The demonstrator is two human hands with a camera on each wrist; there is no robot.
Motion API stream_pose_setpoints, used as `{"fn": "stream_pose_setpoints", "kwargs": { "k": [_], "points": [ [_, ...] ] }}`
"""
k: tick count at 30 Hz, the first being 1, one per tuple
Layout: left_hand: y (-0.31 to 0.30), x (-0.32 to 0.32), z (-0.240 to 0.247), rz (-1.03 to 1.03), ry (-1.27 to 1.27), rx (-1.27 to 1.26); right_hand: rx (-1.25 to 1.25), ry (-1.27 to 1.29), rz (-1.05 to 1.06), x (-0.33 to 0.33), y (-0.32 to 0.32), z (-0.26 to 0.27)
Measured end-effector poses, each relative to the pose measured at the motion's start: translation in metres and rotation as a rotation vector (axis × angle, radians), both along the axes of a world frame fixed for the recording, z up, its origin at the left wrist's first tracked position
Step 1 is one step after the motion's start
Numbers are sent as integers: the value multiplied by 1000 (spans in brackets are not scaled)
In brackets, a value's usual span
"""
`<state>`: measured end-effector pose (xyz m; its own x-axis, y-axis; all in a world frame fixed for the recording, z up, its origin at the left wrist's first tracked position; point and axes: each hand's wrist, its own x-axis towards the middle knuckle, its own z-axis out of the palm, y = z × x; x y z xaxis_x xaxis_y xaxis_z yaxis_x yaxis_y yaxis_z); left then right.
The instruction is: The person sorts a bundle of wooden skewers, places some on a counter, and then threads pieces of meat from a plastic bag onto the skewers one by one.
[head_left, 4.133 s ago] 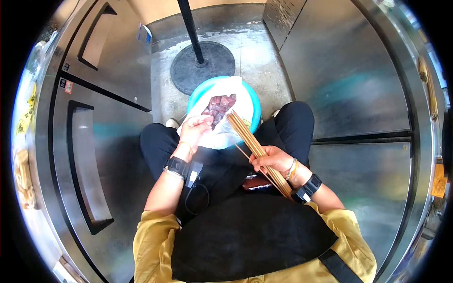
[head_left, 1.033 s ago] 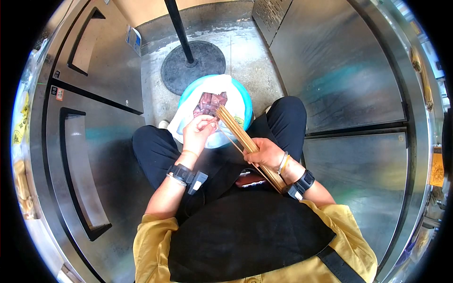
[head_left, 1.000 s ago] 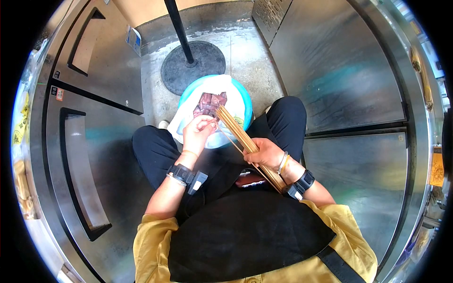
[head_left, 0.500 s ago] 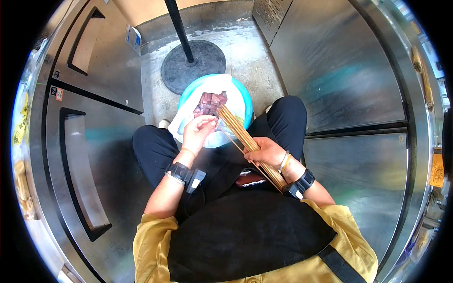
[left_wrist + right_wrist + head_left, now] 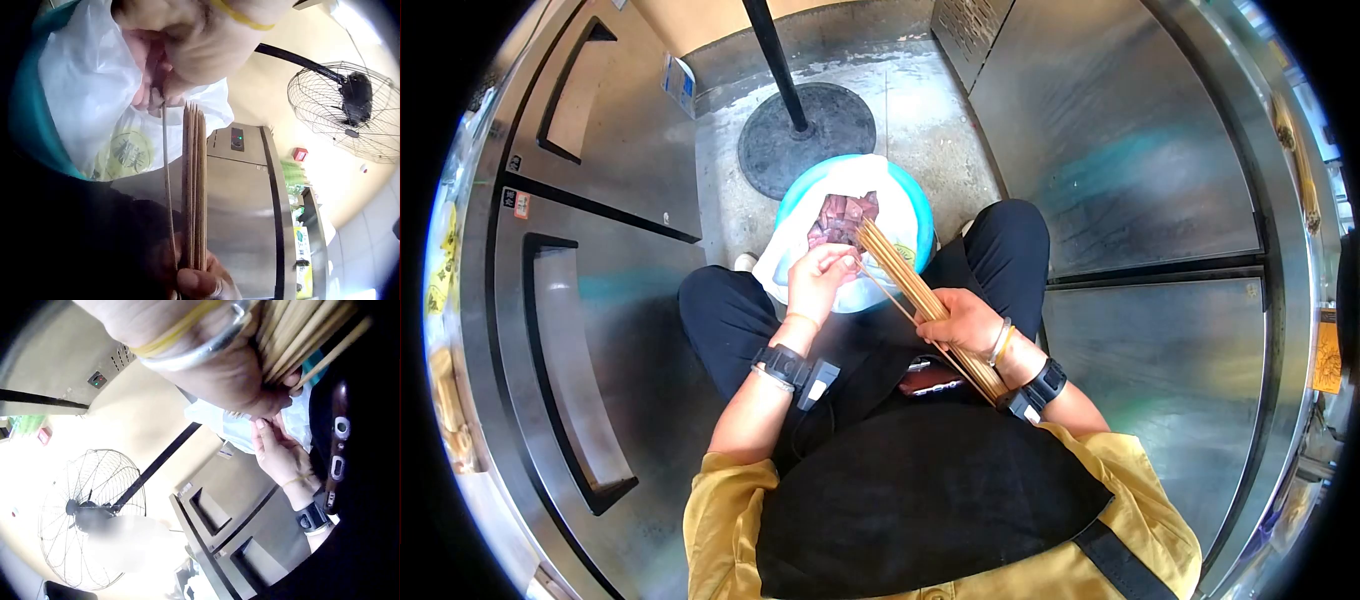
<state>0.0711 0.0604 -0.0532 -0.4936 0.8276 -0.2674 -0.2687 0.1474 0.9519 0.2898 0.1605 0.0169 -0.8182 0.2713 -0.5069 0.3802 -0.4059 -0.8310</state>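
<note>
A bundle of pointed wooden skewers (image 5: pixel 905 275) lies in the grip of my right hand (image 5: pixel 968 322), tips toward the basin. One single skewer (image 5: pixel 167 169) stands apart from the bundle, also held by the right fingers. Its tip meets the fingertips of my left hand (image 5: pixel 814 285), which pinch a small piece, apparently meat, mostly hidden by the fingers. Just beyond, dark red chunks of meat (image 5: pixel 840 215) fill the mouth of a white plastic bag (image 5: pixel 862 180). The bag lines a turquoise basin (image 5: pixel 926 215) between the knees.
Steel cabinets stand close on the left (image 5: pixel 635 330) and right (image 5: pixel 1150 370). Behind the basin, a black pole rises from a round base (image 5: pixel 775 150) and carries a wire fan (image 5: pixel 347 103). A dark red object with cutouts (image 5: pixel 930 378) lies in the lap.
Since the earliest frame, the left hand has come right to the single skewer's tip, which stood free before. Over the last second both hands have stayed nearly still.
</note>
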Motion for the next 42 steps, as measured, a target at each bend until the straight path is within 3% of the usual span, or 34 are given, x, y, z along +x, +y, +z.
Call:
{"fn": "stream_pose_setpoints", "kwargs": {
  "k": [4, 7, 17, 42],
  "points": [
    [4, -3, 4, 73, 103, -97, 5, -12, 23, 0, 1, 5],
    [4, -13, 8, 198, -48, -36, -45, 2, 46, 4, 2, 5],
    [-2, -7, 15, 113, -190, 29, -166, 69, 1, 5, 1, 7],
    [-1, 6, 17, 62, 68, -19, -88, 30, -14, 5, -1, 0]
  ]
}}
